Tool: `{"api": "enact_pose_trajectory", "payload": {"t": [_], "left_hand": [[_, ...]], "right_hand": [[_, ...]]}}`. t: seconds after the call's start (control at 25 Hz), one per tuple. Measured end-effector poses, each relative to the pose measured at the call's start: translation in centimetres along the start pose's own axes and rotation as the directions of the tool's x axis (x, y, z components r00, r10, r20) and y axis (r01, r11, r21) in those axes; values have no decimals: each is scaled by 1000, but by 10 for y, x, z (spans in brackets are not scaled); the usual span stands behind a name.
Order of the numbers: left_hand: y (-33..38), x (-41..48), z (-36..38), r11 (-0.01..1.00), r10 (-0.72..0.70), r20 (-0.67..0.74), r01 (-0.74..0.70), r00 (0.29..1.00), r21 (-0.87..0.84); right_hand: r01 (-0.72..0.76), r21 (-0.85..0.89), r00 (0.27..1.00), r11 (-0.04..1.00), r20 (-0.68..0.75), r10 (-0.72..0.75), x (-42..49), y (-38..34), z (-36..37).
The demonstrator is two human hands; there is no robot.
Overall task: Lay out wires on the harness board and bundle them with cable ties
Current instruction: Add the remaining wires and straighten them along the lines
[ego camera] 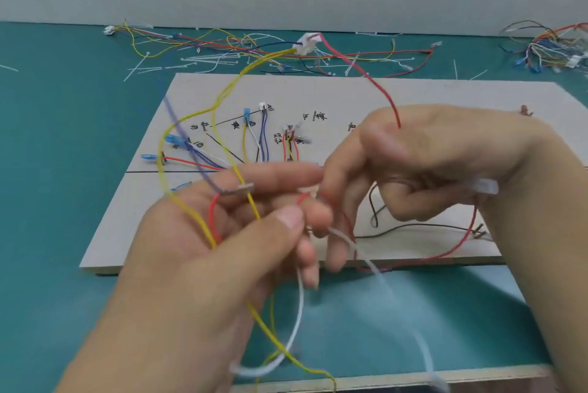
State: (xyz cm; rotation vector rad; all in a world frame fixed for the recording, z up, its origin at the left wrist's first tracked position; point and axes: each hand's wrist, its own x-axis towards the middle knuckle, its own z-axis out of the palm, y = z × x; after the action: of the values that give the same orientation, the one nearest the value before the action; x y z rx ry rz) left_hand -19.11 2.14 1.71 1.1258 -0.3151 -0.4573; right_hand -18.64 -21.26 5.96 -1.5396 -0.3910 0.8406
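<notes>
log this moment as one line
left hand: pinches held wires | right hand: pinches held wires | harness board: routed wires on it

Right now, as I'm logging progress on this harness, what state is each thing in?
left hand, grips the wire bundle
right hand, pinches the wire bundle
harness board, flat, some wires laid out
white strand, hangs loose below the hands
spare cable ties, scattered loose behind board
</notes>
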Motion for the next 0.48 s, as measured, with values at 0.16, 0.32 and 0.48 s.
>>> {"api": "enact_pose_trajectory", "payload": {"t": [0.16,0.32,0.48], "left_hand": [[1,21,6,998,64,-15,-63,998,23],[5,18,3,995,64,-38,-61,997,78],[0,15,3,985,76,-47,-67,996,161]], "right_hand": [[1,-128,995,992,-94,-13,12,2,9],[-20,-60,981,998,-194,8,8,0,0],[30,-66,971,997,-235,-45,-1,-1,-5]]}}
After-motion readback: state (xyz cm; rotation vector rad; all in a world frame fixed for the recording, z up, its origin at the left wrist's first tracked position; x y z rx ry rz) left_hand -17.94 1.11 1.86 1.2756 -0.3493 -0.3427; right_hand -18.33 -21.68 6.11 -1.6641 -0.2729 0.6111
